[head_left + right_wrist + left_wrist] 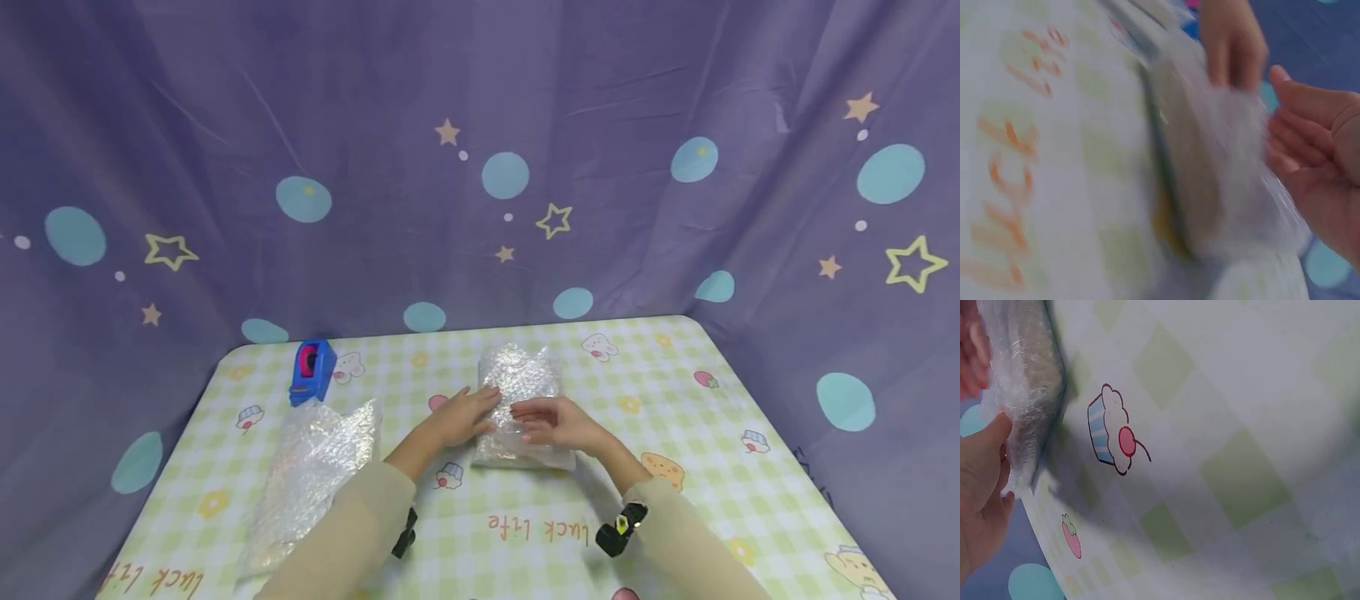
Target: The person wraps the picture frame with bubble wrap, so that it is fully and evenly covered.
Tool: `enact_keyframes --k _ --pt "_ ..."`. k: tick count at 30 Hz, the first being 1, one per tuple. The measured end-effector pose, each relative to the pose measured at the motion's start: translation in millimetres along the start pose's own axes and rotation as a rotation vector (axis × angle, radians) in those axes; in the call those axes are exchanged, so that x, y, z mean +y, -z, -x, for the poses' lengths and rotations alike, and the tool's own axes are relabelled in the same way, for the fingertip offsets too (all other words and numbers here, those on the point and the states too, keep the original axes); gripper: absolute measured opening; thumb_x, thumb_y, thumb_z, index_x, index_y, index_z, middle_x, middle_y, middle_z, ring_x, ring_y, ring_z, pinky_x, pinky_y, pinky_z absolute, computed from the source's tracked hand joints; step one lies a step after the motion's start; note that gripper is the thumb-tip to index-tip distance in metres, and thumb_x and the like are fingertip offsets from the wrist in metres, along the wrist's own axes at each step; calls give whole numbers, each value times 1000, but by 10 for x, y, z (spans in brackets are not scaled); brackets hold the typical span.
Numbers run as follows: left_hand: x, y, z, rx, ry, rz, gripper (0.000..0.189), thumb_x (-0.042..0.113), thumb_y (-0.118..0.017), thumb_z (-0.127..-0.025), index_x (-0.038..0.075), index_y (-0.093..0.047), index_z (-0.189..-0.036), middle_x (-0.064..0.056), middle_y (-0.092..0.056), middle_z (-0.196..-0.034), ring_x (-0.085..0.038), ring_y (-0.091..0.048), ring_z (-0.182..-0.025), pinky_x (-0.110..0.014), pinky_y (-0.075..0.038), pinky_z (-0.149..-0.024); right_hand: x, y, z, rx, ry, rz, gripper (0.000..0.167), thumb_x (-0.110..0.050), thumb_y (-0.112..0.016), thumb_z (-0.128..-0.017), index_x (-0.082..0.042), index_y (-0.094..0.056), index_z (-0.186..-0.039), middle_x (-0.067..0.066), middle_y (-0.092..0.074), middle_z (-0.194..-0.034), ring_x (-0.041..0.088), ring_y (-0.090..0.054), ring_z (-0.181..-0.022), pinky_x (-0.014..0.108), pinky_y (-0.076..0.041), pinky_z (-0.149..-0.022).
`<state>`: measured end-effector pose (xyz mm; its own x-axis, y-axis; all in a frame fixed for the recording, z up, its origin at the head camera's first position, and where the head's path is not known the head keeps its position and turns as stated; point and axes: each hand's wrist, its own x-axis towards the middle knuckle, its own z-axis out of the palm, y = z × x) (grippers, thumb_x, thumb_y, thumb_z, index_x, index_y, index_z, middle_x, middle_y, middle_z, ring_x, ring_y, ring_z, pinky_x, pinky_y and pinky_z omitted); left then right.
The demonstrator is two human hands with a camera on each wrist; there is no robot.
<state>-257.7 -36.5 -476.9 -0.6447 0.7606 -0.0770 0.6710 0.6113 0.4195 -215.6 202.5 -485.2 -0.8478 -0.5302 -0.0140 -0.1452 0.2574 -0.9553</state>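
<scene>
A package in clear bubble wrap (517, 371) lies near the middle of the table, with something brownish showing through the wrap in both wrist views. My left hand (462, 417) rests on its left side, fingers extended over the wrap. Above the right part hovers my right hand (558, 422), its fingers loosely bent and gripping nothing. In the left wrist view, the left hand (982, 481) has its thumb against the package (1035, 362). The right wrist view is blurred; there the right hand (1322, 137) is beside the wrapped package (1235, 181), palm showing.
To the left lies another piece of bubble wrap (322, 454), partly covered by the left sleeve. A blue tape dispenser (313, 371) with a pink core stands behind it. The checked tablecloth (652, 375) ends at a purple curtain (480, 250) at the back.
</scene>
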Motion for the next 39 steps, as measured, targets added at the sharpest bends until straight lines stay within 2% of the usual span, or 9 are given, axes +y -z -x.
enact_keyframes --k 2,4,7,12,18,23,28,31,39 --pt "-8 14 6 2 5 0 58 27 -56 -96 -1 -39 -143 -18 -36 -153 -34 -32 -145 -58 -20 -120 14 116 68 57 38 77 59 -2 -75 -78 8 -51 -131 27 -54 -135 43 -51 -127 40 -44 -108" --pt "-18 31 16 4 19 4 58 28 -56 -95 -1 -39 -143 -17 -35 -153 -34 -31 -145 -57 -20 -121 31 199 118 111 62 241 68 -8 -80 -74 6 -51 -133 25 -51 -140 41 -47 -131 46 -39 -111" --pt "-39 45 28 9 26 0 59 28 -56 -95 -1 -39 -144 -16 -34 -154 -33 -30 -145 -56 -20 -121 62 249 160 124 65 437 82 -19 -85 -68 2 -48 -138 21 -43 -148 40 -39 -138 52 -31 -115" --pt "-48 44 27 12 6 6 59 28 -55 -96 -1 -38 -144 -17 -34 -154 -34 -30 -145 -58 -20 -120 97 190 161 77 46 546 99 -35 -87 -63 3 -40 -142 22 -30 -155 42 -25 -145 54 -22 -118" --pt "-27 38 24 23 28 -10 58 27 -56 -95 -1 -39 -144 -17 -35 -154 -33 -31 -145 -57 -20 -120 108 127 101 50 88 716 108 -46 -86 -60 7 -40 -141 27 -31 -153 47 -25 -143 60 -23 -117" --pt "32 11 41 21 70 -83 50 25 -46 -101 2 -40 -144 -14 -36 -154 -31 -31 -146 -54 -21 -121 139 132 96 28 86 712 106 -46 -86 -60 6 -41 -141 26 -33 -152 47 -27 -142 59 -24 -117" --pt "68 -79 83 98 110 -170 43 22 -44 -101 3 -47 -140 -13 -43 -150 -30 -37 -142 -51 -30 -119 166 131 87 21 115 687 104 -46 -86 -61 6 -43 -140 27 -34 -151 47 -28 -142 59 -25 -116" --pt "93 -122 98 124 117 -158 43 21 -47 -100 2 -47 -139 -14 -44 -149 -30 -38 -142 -50 -33 -117 167 144 105 17 127 673 100 -44 -86 -62 6 -45 -138 27 -36 -150 48 -30 -141 59 -26 -116" --pt "102 -164 56 99 121 -134 45 22 -47 -100 4 -45 -141 -12 -40 -152 -29 -36 -143 -47 -33 -117 146 294 174 67 223 645 86 -34 -87 -64 6 -53 -132 27 -46 -144 48 -38 -136 58 -32 -112"
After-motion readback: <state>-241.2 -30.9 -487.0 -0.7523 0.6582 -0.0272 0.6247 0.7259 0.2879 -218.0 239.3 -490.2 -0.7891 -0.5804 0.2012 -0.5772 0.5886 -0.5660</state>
